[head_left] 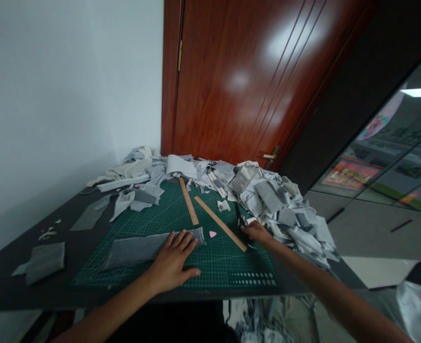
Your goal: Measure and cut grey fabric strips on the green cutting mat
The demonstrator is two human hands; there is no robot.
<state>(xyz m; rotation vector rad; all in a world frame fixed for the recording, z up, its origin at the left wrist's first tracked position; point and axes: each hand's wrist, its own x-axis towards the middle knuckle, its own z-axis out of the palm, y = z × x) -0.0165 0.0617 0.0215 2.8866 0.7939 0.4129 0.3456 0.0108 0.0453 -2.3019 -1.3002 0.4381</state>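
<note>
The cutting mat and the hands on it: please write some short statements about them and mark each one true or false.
1. The left hand lies flat on a grey fabric strip on the green cutting mat. True.
2. The right hand holds a wooden ruler. False: it is at the black scissors, beside the scrap pile; whether its grip has closed cannot be told.
3. Two wooden rulers lie on the mat. True.
4. The pink chalk piece lies under the left hand. False: it lies apart, between that hand and the longer ruler.
</note>
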